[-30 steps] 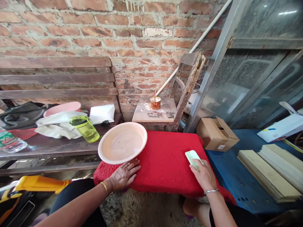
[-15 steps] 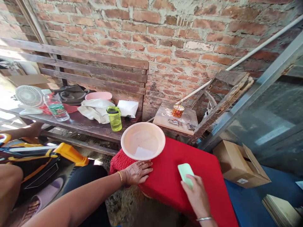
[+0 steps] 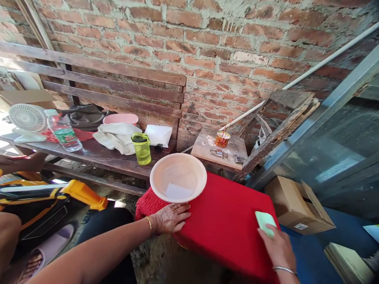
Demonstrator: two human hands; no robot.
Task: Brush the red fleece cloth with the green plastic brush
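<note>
My left hand [image 3: 171,218] lies flat on the red cloth [image 3: 231,221], fingers stretched out, just in front of the pale pink basin [image 3: 152,181]. A white rectangular patch shows at the bottom of the basin. Near the right edge of the cloth, my right hand [image 3: 278,242] grips a mint-green rounded rectangular block [image 3: 265,221], held low against the cloth. The underside of the block is hidden, so its exact kind does not show. The cloth covers a small table, and its surface looks smooth on the right and fluffy at the left.
A wooden bench [image 3: 97,157] holds a fan [image 3: 28,117], a water bottle [image 3: 63,134] and a green cup [image 3: 142,150]. Padlocks [image 3: 219,153] lie on a small wooden stand. A cardboard box [image 3: 296,209] is on the right. Another person's leg and foot [image 3: 32,266] show at left.
My right hand has slid right across the red cloth with the mint-green block. My left hand stays in place beside the basin. The view has shifted slightly.
</note>
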